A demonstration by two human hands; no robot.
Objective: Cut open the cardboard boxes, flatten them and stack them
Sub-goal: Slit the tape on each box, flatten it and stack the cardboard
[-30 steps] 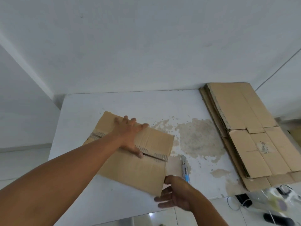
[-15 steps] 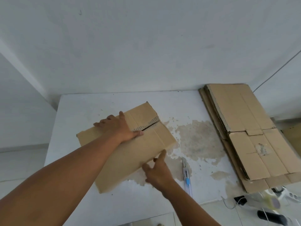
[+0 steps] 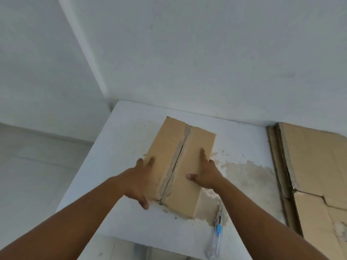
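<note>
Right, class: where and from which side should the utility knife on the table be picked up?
Take the utility knife by its clear handle just behind the blue slider, coming from the near side with the right hand. It lies flat, handle towards the person; the far metal end looks like the blade.

Soft, even daylight, faint shadows, slight blur, wide-angle bending at edges.

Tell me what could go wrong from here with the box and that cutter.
1. The cutter lies at the near edge of the table, close beside the right forearm; a sweep of that arm could knock it off. Whether its blade is out cannot be told.
2. The left hand and right hand press on the cardboard box either side of its split seam; the flaps may give way suddenly.
</note>
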